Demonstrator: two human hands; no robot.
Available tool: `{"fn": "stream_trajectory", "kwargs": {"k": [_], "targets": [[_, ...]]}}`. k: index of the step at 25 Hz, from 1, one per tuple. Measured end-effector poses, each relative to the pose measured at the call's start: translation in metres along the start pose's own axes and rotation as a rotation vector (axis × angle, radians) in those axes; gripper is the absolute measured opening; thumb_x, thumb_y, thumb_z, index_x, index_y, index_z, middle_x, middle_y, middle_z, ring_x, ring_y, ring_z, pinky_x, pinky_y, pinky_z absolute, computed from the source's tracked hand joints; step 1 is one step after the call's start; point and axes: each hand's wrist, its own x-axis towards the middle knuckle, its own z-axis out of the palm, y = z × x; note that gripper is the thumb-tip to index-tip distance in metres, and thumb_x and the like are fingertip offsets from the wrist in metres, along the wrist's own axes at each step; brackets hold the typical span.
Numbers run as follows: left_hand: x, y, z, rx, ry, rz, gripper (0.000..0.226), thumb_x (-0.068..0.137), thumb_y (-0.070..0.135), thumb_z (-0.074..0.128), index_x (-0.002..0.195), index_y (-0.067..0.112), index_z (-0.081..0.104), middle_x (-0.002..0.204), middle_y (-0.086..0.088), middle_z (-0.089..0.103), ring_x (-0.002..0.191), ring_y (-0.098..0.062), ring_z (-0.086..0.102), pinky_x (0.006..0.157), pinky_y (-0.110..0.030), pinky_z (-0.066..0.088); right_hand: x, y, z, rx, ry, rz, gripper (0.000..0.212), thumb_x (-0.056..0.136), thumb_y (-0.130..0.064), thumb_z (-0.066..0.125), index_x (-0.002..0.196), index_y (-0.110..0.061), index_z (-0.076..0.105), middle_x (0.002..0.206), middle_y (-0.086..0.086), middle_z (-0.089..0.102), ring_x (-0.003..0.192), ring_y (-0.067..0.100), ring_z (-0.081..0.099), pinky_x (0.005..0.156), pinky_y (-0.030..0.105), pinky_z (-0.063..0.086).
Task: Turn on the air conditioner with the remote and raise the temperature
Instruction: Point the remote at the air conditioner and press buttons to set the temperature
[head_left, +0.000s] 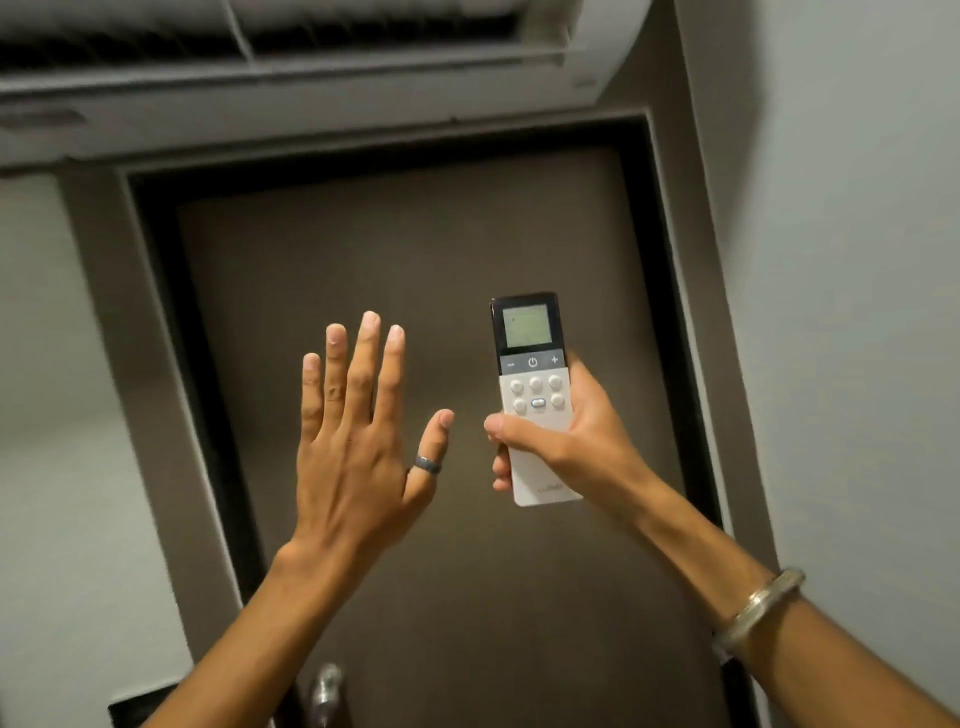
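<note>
A white remote (532, 387) with a dark top, a small lit screen and a row of minus, power and plus buttons is held upright in my right hand (566, 441). That hand grips its lower half, thumb lying across the front below the round buttons. My left hand (358, 441) is raised beside it, to the left, fingers spread and empty, a dark ring on the thumb. The white air conditioner (322, 67) hangs on the wall above the door, its lower louvre showing a dark slot.
A dark brown door (415, 249) in a darker frame fills the wall straight ahead. Its metal handle (327, 686) shows at the bottom edge. Pale walls stand on both sides; the right wall (857, 260) is close. A metal bracelet sits on my right wrist.
</note>
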Motion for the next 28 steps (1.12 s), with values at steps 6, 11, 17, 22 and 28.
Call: {"fn": "stream_trajectory", "kwargs": {"k": [6, 11, 17, 22, 28], "targets": [[0.059, -0.049, -0.052, 0.075, 0.144, -0.046, 0.08, 0.101, 0.054, 0.042, 0.163, 0.007, 0.023, 0.174, -0.014, 0.014, 0.162, -0.034, 0.005, 0.131, -0.057, 0.012, 0.042, -0.072, 0.055, 0.109, -0.098, -0.139, 0.044, 0.09, -0.029, 0.053, 0.13, -0.01, 0.046, 0.079, 0.019, 0.069, 0.057, 0.031, 0.067, 0.055, 0.043, 0.062], [0.067, -0.063, -0.076, 0.127, 0.226, -0.032, 0.08, 0.101, 0.055, 0.043, 0.163, 0.007, 0.026, 0.173, -0.014, 0.017, 0.162, -0.035, 0.007, 0.131, -0.057, 0.013, 0.048, -0.092, 0.077, 0.069, -0.129, -0.143, 0.066, 0.087, -0.035, 0.05, 0.146, -0.007, 0.038, 0.076, 0.015, 0.071, 0.056, 0.026, 0.07, 0.052, 0.037, 0.063], [0.063, -0.072, -0.084, 0.137, 0.21, -0.04, 0.083, 0.1, 0.057, 0.042, 0.163, 0.007, 0.024, 0.174, -0.014, 0.014, 0.162, -0.035, 0.005, 0.132, -0.055, 0.008, 0.044, -0.098, 0.088, 0.071, -0.14, -0.14, 0.038, 0.09, -0.033, 0.05, 0.124, -0.014, 0.051, 0.076, 0.019, 0.07, 0.055, 0.032, 0.067, 0.055, 0.042, 0.062], [0.062, -0.072, -0.085, 0.141, 0.196, -0.043, 0.082, 0.1, 0.056, 0.044, 0.163, 0.007, 0.025, 0.174, -0.013, 0.013, 0.162, -0.034, 0.006, 0.132, -0.055, 0.01, 0.044, -0.095, 0.089, 0.059, -0.099, -0.17, 0.036, 0.091, -0.033, 0.05, 0.122, -0.015, 0.052, 0.075, 0.015, 0.071, 0.055, 0.029, 0.069, 0.053, 0.04, 0.063], [0.062, -0.068, -0.082, 0.134, 0.19, -0.047, 0.081, 0.1, 0.055, 0.044, 0.163, 0.007, 0.025, 0.173, -0.013, 0.015, 0.162, -0.034, 0.007, 0.131, -0.055, 0.013, 0.046, -0.092, 0.087, 0.049, -0.075, -0.188, 0.031, 0.091, -0.032, 0.05, 0.118, -0.017, 0.052, 0.074, 0.015, 0.071, 0.053, 0.027, 0.069, 0.052, 0.039, 0.061]]}}
